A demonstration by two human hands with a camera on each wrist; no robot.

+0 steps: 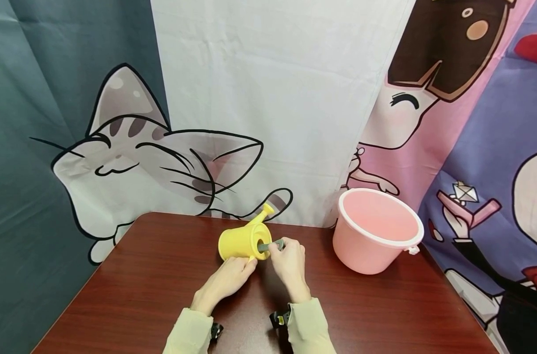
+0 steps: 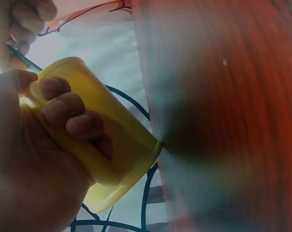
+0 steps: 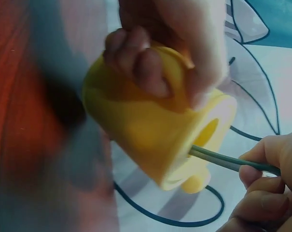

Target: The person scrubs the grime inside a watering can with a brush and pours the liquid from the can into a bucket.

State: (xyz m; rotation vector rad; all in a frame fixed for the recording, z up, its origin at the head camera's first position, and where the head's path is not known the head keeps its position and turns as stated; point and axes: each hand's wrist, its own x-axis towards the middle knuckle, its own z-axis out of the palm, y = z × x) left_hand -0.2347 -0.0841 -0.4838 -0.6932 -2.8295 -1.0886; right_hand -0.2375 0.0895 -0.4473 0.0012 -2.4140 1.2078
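Observation:
A yellow toy watering can (image 1: 237, 242) is tilted at the far side of the table, its spout pointing up and back. My left hand (image 1: 230, 277) grips its handle, and the left wrist view shows the fingers (image 2: 63, 108) curled round it. Whether the can touches the table I cannot tell. My right hand (image 1: 290, 260) pinches a slim grey-green tool (image 3: 223, 161) that looks like tweezers. The tool's far end goes through the can's round opening (image 3: 208, 134) and is hidden inside. Both hands stay close together at the can.
A pink bucket (image 1: 361, 253) with a white rim stands at the back right of the brown table (image 1: 162, 295). Right behind the table hangs a cloth with cartoon pictures (image 1: 268, 98). A black strap with a small device (image 1: 279, 319) sits at the right wrist.

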